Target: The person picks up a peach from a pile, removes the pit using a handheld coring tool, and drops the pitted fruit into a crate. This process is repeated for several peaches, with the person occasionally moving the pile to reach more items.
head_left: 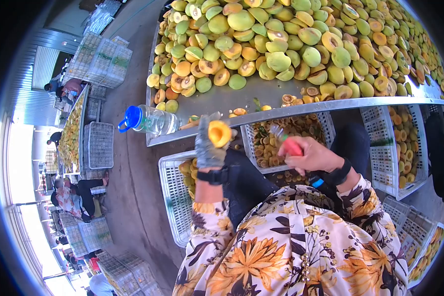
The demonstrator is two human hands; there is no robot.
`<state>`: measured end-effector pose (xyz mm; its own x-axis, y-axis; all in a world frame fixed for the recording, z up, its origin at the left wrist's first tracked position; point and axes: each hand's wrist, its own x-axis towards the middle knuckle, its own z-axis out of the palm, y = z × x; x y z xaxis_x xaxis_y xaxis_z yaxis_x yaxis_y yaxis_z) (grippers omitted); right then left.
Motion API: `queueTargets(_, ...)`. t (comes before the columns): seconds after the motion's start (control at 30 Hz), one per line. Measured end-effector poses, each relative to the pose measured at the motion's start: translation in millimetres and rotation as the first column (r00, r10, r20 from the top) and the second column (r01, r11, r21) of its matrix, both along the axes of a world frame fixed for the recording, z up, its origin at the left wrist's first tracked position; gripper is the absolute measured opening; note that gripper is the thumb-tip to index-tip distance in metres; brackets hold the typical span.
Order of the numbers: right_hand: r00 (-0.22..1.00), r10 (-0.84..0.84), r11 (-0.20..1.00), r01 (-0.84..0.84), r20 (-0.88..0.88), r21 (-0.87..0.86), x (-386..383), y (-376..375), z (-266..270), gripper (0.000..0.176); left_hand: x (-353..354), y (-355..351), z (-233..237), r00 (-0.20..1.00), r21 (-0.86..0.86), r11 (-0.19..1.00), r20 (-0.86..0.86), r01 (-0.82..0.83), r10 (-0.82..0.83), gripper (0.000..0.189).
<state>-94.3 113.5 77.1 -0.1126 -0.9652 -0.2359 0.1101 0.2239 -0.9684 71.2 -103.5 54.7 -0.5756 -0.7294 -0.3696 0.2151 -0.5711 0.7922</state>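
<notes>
My left hand (208,154), in a grey glove, holds up an apricot half (219,133) with its hollow orange inside towards me. It is close to the metal edge of the sorting table (266,116). Fingers wrapped, my bare right hand (312,157) grips a red-handled pitting tool (293,147); its metal tip points up and left, blurred by motion. The tool is apart from the fruit, above a white crate (245,143) of apricot pits and scraps. On the table is a large heap of halved apricots (276,61).
A clear water bottle (155,121) with a blue cap stands at the table's left corner. White crates (175,217) of fruit flank my legs, with others (382,165) at right. Across the aisle are stacked crates (101,59), another fruit table (70,138) and a seated person (71,195).
</notes>
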Motion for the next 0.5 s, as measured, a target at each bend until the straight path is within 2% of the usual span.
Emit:
queueTargets(0.03,0.814,-0.006,0.997,-0.039,-0.581,-0.065,-2.4,0.2,-17.3,0.014,20.5,-3.2,-2.5,1.0,-0.027,1.0,-0.018,-0.005,0.005,0.046)
queueTargets(0.07,0.812,-0.01,0.997,-0.037,-0.583,-0.068,-1.4,5.0,-36.3,0.014,46.3,-7.7,-15.8,0.975,-0.648,0.758,0.208,0.074,0.083,0.043)
queueTargets(0.1,0.539,-0.018,1.0,0.026,-0.842,-0.004,2.7,12.3,-55.6,0.015,72.7,-15.7,-30.7,0.907,-0.944,0.185,0.316,0.272,0.28,0.04)
queueTargets(0.13,0.186,0.009,0.993,0.111,-0.982,0.03,3.4,15.2,-63.8,0.016,99.7,-29.2,-37.2,0.879,-0.765,0.605,0.425,0.222,0.215,0.037)
queueTargets(0.17,0.179,-0.001,0.993,0.116,-0.984,0.02,1.1,14.7,-60.7,0.016,110.0,-36.2,-27.3,0.86,-0.42,0.898,0.498,0.132,0.107,0.034)
queueTargets(0.2,0.327,0.058,0.994,0.064,-0.943,0.083,1.1,15.4,-55.9,0.02,117.4,-40.6,-22.3,0.65,-0.442,0.835,0.747,0.327,0.141,0.035)
queueTargets(0.23,0.469,0.122,0.99,0.005,-0.875,0.14,3.2,17.0,-51.9,0.024,117.8,-39.8,-5.8,0.368,-0.387,0.764,0.906,0.517,0.21,0.035)
queueTargets(0.27,0.474,0.081,0.996,-0.018,-0.877,0.082,5.4,15.9,-48.5,0.022,128.7,-54.7,-21.5,0.521,-0.539,0.695,0.809,0.475,0.271,0.038)
queueTargets(0.3,0.473,0.079,0.997,-0.012,-0.877,0.083,8.2,14.5,-48.5,0.022,111.2,-63.2,-15.6,0.66,-0.582,0.731,0.711,0.358,0.243,0.039)
queueTargets(0.33,0.478,0.086,0.996,-0.02,-0.874,0.087,9.3,11.9,-49.0,0.022,94.3,-75.6,-5.3,0.583,-0.514,0.72,0.791,0.466,0.187,0.036)
queueTargets(0.4,0.496,0.028,1.0,-0.019,-0.868,0.021,9.6,9.1,-46.9,0.021,43.8,-105.3,-7.4,0.684,-0.705,0.273,0.706,0.655,0.183,0.036)
queueTargets(0.47,0.518,-0.005,1.0,-0.023,-0.855,-0.021,8.3,11.9,-44.2,0.02,-17.9,-120.9,2.7,0.714,-0.722,0.07,0.692,0.689,0.111,0.041)
queueTargets(0.5,0.544,-0.031,0.998,-0.031,-0.839,-0.056,7.1,14.8,-42.3,0.02,-53.2,-124.0,4.8,0.565,-0.591,0.183,0.806,0.786,0.176,0.044)
